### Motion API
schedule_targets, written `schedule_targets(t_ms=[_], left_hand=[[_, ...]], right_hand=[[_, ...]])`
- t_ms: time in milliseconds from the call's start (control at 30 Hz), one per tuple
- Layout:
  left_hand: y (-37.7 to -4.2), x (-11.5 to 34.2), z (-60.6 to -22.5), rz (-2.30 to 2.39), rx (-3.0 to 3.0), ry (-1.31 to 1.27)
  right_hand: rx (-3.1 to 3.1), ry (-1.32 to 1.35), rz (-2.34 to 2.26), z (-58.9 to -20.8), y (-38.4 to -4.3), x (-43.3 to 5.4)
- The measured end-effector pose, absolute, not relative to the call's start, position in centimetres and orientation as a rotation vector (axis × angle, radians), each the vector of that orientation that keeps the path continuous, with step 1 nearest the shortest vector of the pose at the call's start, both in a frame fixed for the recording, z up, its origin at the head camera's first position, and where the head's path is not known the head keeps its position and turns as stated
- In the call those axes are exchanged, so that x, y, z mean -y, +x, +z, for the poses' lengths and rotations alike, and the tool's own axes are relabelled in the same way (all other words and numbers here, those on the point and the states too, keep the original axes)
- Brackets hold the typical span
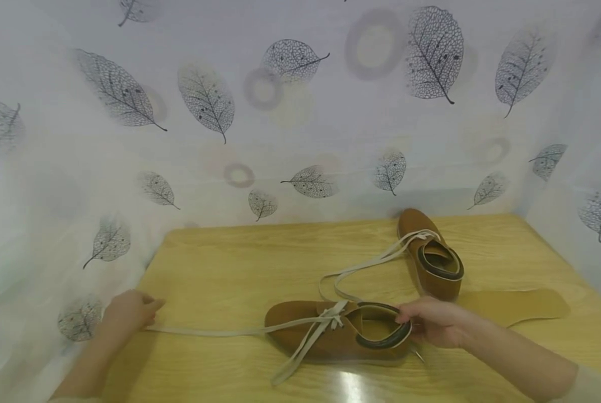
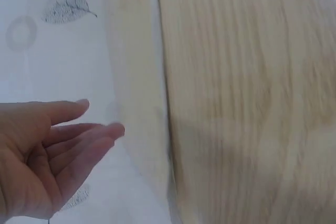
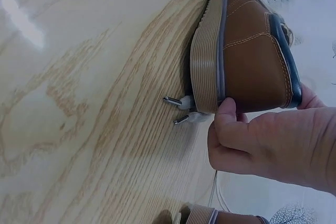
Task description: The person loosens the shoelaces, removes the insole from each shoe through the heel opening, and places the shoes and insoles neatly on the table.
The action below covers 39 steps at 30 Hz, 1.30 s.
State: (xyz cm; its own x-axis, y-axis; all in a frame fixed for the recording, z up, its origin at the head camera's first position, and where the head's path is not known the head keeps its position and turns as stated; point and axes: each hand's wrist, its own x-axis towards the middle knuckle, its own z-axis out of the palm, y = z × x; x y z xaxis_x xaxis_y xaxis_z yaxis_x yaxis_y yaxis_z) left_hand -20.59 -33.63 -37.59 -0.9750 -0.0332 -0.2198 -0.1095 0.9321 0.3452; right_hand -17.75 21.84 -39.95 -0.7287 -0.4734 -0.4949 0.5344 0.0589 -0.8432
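A brown leather shoe (image 1: 325, 341) with a dark collar lies in front, toe to the left. My right hand (image 1: 438, 322) grips its heel, with fingers at the collar; the right wrist view shows a fingertip against the heel (image 3: 257, 72) just above the ribbed sole. One pale lace (image 1: 214, 332) stretches left from the shoe toward my left hand (image 1: 129, 313). In the left wrist view, the left hand (image 2: 58, 156) has relaxed fingers, its thumb apart from them, and nothing shows between them. Other lace ends (image 1: 295, 364) hang over the shoe's near side.
A second brown shoe (image 1: 431, 268) stands behind to the right, its long laces (image 1: 366, 266) trailing left. A flat tan insole-shaped piece (image 1: 527, 305) lies at the right. Two small metal-tipped pieces (image 3: 178, 103) sit by the heel. Leaf-patterned cloth (image 1: 310, 123) surrounds the wooden table (image 1: 240, 263).
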Motion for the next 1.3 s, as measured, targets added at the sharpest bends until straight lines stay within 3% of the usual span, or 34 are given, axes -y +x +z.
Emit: schedule_targets(t_ms=[200, 367, 633, 1300], left_hand=[[-21.2, 31.5, -38.7, 1.138, -2.599, -0.194], [-21.3, 30.0, -39.2, 1.349, -2.409, -0.13], [-22.5, 27.1, -39.3, 1.488, -2.165, -0.004], [-25.3, 15.5, -38.8, 1.51, -1.921, 0.091]], right_hand=[[-1.63, 0.164, -1.794, -39.7, -17.2, -21.9], [-1.651, 0.247, -1.76, -39.3, -16.6, -22.2], [-1.574, 0.425, -1.801, -39.1, -16.2, -22.1], [-1.568, 0.366, -1.775, -39.2, -16.1, -22.1]])
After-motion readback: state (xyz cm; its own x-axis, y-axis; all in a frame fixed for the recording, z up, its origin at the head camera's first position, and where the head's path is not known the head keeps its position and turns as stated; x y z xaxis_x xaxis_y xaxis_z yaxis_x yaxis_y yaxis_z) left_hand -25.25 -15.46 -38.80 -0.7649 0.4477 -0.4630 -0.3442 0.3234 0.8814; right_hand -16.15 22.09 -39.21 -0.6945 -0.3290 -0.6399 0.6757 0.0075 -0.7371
